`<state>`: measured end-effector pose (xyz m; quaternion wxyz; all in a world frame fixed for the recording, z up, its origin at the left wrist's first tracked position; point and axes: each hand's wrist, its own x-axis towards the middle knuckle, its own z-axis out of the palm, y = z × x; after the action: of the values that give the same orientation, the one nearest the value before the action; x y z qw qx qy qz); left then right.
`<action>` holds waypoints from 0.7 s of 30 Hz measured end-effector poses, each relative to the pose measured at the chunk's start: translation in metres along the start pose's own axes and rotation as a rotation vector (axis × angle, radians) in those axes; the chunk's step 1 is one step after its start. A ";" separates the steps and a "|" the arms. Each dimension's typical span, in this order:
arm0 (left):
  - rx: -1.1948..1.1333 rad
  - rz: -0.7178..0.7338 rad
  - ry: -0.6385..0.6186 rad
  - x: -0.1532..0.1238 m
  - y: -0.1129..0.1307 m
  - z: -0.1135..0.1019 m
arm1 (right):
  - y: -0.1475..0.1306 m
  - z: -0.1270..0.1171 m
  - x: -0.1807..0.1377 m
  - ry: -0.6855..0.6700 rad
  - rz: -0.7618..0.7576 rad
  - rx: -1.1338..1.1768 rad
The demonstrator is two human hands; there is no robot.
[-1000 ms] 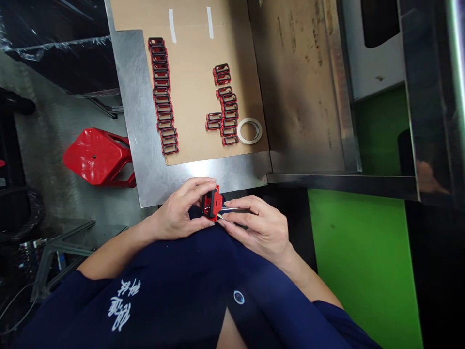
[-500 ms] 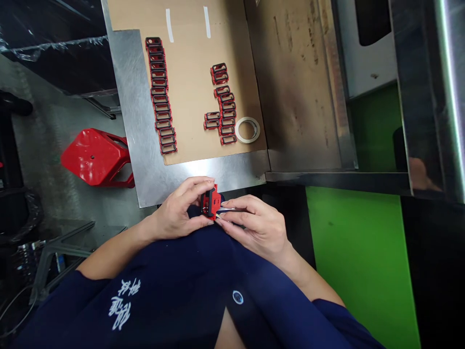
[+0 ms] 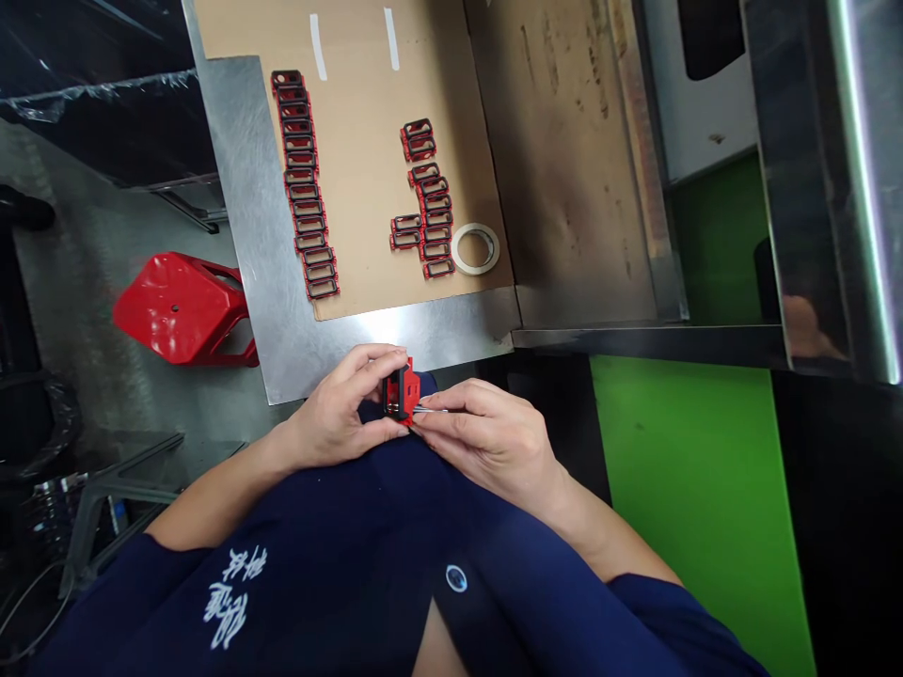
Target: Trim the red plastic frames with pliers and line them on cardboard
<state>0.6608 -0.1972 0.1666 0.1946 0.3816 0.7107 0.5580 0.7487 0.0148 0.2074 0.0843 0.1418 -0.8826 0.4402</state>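
Note:
My left hand (image 3: pixel 339 414) pinches a small red and black plastic part (image 3: pixel 399 395) just below the near edge of the metal table (image 3: pixel 261 282), over my lap. My right hand (image 3: pixel 486 437) is closed on thin metal tweezers (image 3: pixel 427 409) whose tips touch the part's right side. On the brown board (image 3: pixel 367 113) a long row of similar red and black frames (image 3: pixel 305 188) lies at the left. A shorter cluster of such frames (image 3: pixel 427 207) lies in the middle, beside a roll of tape (image 3: pixel 475 248).
A red plastic stool (image 3: pixel 180 308) stands on the floor at the left of the table. A worn metal panel (image 3: pixel 578 160) lies to the right of the board, with a green wall (image 3: pixel 698 508) below it. A dark metal frame (image 3: pixel 113 489) lies at the lower left.
Both hands and the part have kept the same hold; the whole view has shifted slightly left and up as my head moved.

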 end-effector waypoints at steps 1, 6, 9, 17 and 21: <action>-0.016 -0.007 0.001 0.000 0.000 0.000 | 0.000 0.000 0.000 0.000 -0.003 0.002; -0.109 -0.069 0.027 -0.002 -0.002 0.002 | -0.002 0.002 0.000 0.013 0.015 0.001; -0.195 -0.148 0.065 -0.005 -0.004 0.005 | 0.000 0.002 -0.001 0.084 0.063 -0.003; -0.611 -0.131 0.157 -0.011 -0.010 0.006 | 0.011 0.006 -0.006 0.311 0.300 0.217; -0.666 -0.112 0.175 -0.012 -0.010 0.001 | 0.013 0.009 -0.005 0.307 0.307 0.279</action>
<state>0.6659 -0.2061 0.1555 0.2772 0.2082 0.5234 0.7783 0.7489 0.0159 0.1912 0.1291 -0.0523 -0.8015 0.5816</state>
